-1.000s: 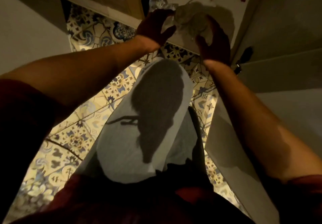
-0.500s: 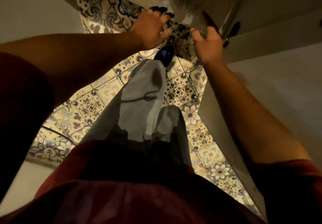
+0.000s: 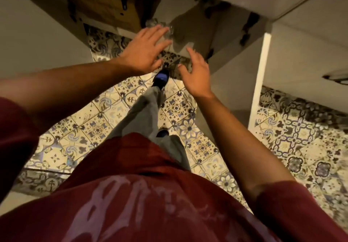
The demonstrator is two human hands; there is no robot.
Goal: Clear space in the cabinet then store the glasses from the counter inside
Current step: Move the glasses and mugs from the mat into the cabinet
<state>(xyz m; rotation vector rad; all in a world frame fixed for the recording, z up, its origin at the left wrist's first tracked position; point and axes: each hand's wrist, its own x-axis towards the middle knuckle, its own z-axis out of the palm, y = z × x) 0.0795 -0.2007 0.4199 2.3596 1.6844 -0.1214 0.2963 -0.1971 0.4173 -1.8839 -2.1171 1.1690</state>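
Reaching toward glasses (image 3: pixel 166 31) at the shelf (image 3: pixel 188 50) edge: left hand (image 3: pixel 145 52) and right hand (image 3: pixel 195 75) spread, empty; next, probably grip one glass.

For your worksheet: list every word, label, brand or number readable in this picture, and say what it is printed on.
No text can be read.
Red shirt: a pale printed design, seen from above, too blurred and distorted to read.
Floor tiles: ornamental patterns only, no writing.
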